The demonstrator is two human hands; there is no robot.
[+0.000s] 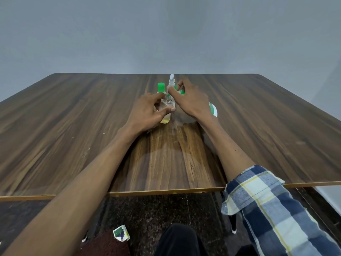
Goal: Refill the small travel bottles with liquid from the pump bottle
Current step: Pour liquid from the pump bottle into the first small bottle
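i see my left hand (147, 112) curled round a small clear travel bottle (166, 112) with a little yellow liquid at its bottom, uncapped, near the table's (73, 126) middle. my right hand (190, 100) pinches the white pump head (171, 83) just above it, at the bottle's 12 o'clock. a green-capped travel bottle (160, 87) stands at its 11 o'clock. a white and green bottle (213, 109) sits at 3 o'clock, mostly hidden behind my right wrist.
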